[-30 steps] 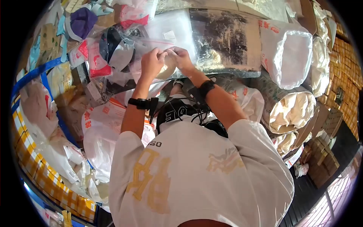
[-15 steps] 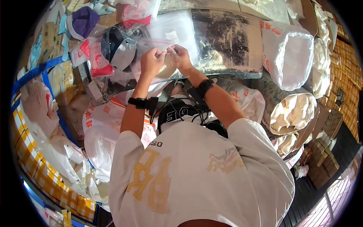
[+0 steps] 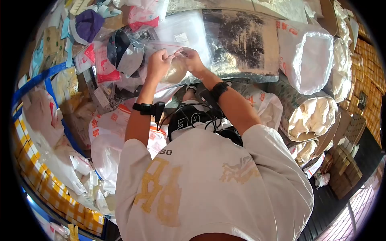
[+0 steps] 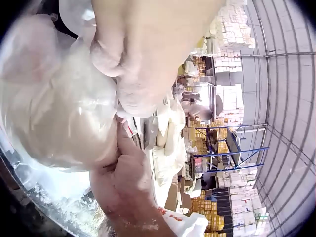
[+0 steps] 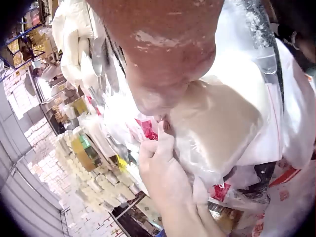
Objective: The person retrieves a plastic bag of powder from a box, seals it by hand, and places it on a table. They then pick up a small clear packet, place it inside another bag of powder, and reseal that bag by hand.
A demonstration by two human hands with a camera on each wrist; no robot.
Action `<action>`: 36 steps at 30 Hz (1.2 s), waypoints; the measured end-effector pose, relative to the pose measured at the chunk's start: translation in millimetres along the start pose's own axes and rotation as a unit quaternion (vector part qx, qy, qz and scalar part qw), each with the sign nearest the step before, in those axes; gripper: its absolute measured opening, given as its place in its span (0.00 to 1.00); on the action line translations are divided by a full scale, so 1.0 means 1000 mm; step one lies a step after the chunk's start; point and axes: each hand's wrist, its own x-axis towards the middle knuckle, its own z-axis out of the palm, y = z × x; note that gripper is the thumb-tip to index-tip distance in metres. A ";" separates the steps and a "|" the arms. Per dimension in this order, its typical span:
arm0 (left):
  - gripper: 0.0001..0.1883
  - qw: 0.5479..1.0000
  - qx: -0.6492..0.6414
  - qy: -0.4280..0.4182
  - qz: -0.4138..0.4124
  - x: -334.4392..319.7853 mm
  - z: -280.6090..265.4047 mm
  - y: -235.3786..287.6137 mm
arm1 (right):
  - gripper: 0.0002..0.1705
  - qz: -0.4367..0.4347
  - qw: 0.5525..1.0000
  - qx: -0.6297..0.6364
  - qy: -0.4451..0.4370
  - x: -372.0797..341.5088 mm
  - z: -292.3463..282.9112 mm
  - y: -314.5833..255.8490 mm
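Your left hand [image 3: 158, 66] has shifted slightly outward since the earlier frame, while your right hand [image 3: 192, 62] has barely moved, so a slightly wider gap shows between them. The clear bag [image 3: 176, 73], filled low down with something pale, is at the near edge of the dark-topped surface [image 3: 245, 44], below and between your hands. Both hands are closed at its top: the left pinches the plastic between thumb and curled fingers, and the right pinches it close beside. How far the thumbs overlap the plastic you cannot tell from the head view. Keep the pinches level and pull gently outward, so the plastic between them lies flat without creases; work in short lengths, one hand anchoring while the other slides along. Let the surface take the weight where it can, because a loose fill is likely to slump and drag the top out of line. Keep the fill down from your fingertips, as grains caught there would probably spoil a clean closure. Beyond your hands lies a stack of clear bags [image 3: 189, 28]; to the left are a dark cap [image 3: 117, 46] and a pink-printed packet [image 3: 106, 66], and to the right a white-lined sack [image 3: 315, 60] stands open.
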 end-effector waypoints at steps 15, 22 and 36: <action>0.10 1.000 0.014 0.005 -0.008 -0.004 -0.010 0.025 | 0.06 -0.048 0.996 -0.075 0.016 -0.001 0.007 -0.011; 0.11 0.999 0.009 -0.015 -0.039 0.001 -0.012 0.022 | 0.06 -0.038 0.998 -0.033 -0.027 0.000 -0.003 -0.014; 0.05 0.983 0.155 0.012 0.097 -0.026 -0.032 -0.012 | 0.08 0.013 1.000 0.007 0.025 0.002 -0.004 -0.013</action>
